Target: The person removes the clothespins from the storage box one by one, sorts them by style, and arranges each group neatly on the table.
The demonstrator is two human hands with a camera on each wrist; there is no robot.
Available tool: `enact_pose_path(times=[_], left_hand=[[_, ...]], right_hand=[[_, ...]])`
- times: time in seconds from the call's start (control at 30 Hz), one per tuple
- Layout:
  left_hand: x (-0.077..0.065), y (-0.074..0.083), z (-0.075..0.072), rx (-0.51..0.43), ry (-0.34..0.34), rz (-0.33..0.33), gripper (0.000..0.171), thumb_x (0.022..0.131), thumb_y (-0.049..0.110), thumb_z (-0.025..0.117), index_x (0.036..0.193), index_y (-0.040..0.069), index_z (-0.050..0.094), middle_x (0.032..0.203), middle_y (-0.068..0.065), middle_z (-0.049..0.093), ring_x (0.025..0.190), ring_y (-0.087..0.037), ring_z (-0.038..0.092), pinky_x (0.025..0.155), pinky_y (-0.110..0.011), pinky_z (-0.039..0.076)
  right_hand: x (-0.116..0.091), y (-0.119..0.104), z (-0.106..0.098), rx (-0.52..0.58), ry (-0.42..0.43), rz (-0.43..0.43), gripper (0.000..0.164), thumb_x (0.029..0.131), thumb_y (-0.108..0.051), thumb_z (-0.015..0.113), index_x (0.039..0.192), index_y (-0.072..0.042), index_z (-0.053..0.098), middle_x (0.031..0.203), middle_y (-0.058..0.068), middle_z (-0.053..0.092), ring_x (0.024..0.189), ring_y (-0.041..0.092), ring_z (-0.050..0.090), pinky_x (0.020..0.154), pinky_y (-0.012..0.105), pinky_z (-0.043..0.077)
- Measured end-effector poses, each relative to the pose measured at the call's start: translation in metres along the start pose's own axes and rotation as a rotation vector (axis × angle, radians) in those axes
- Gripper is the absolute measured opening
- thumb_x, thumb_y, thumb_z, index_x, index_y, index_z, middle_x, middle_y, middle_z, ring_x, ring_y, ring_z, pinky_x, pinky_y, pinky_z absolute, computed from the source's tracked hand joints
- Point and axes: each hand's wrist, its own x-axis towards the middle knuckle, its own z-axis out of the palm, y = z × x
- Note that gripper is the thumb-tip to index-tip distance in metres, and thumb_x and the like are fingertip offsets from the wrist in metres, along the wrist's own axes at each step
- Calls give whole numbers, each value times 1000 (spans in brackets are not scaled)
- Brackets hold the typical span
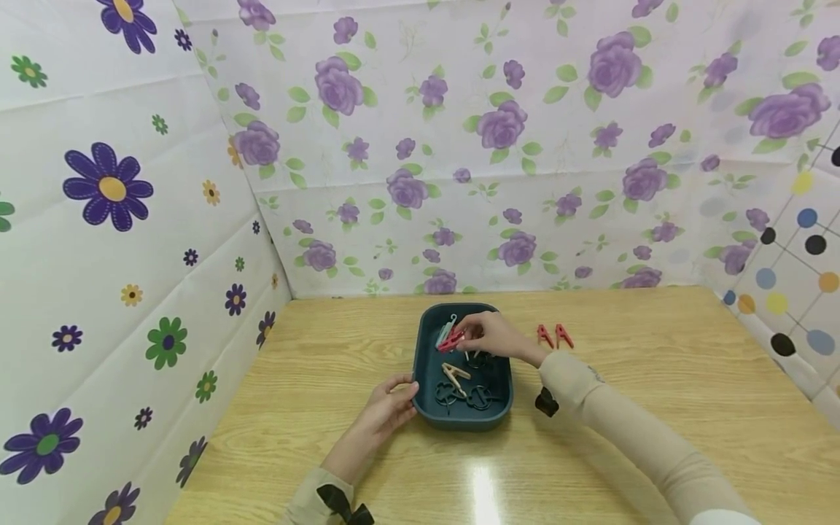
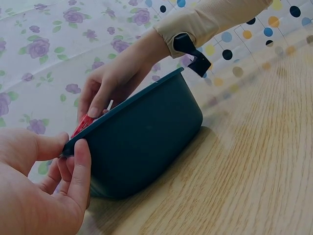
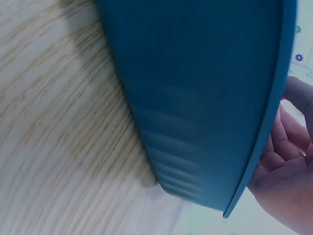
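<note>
A dark teal plastic bin stands on the table. Its left rim is held between the thumb and fingers of my left hand, with fingers against the outer wall. Reaching in from the right, my right hand pinches a red clothespin over the far part of the bin. Beside that clothespin lies a pale blue clip with a hooked end. A wooden clothespin rests mid-bin, and dark ring-shaped pieces sit near the front. More dark pieces are partly hidden under my right hand.
Two red clothespins lie on the wooden table right of the bin. Flowered cloth hangs behind the table, another flowered sheet on the left, and a dotted sheet on the right.
</note>
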Motion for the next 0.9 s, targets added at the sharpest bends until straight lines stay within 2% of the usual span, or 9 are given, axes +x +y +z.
enact_pose_path(times=[0.13,0.23,0.4,0.57,0.7,0.9], left_hand=[[0,1,0,2,7,2,26,94,11,62,116,5,49,72,5,58,62,-4,58,61,-16,52],[0,0,1,1,6,4,24,93,10,62,114,6,50,71,5,59,62,-4,58,60,-16,52],[0,0,0,-1,9,-1,24,94,9,61,115,5,50,72,4,60,61,-4,58,60,-16,52],[0,0,0,-1,0,-3,24,94,9,61,115,4,49,74,3,60,62,-4,59,61,-16,52],[0,1,1,-1,-5,2,25,94,10,61,115,4,49,75,3,60,63,-4,59,61,-16,52],[0,1,2,4,1,6,29,94,10,61,118,1,48,75,3,59,64,-4,58,62,-16,52]], right_hand=[[-5,3,-5,58,37,32,25,88,-26,71,109,-12,68,80,-1,66,65,14,59,58,25,50],[-10,6,-7,82,96,50,25,88,-25,72,110,-12,68,82,0,66,67,15,60,59,26,50],[-19,12,-10,55,198,108,27,87,-26,73,110,-12,68,82,-1,67,71,10,60,65,26,49],[-29,18,-14,16,285,185,27,86,-30,74,108,-15,69,82,-2,68,75,11,61,67,28,50],[-38,26,-17,6,357,193,26,85,-29,75,106,-14,69,83,0,68,76,12,61,67,27,51],[-51,34,-26,2,388,223,27,83,-29,77,102,-12,69,79,1,65,70,12,58,59,23,47]])
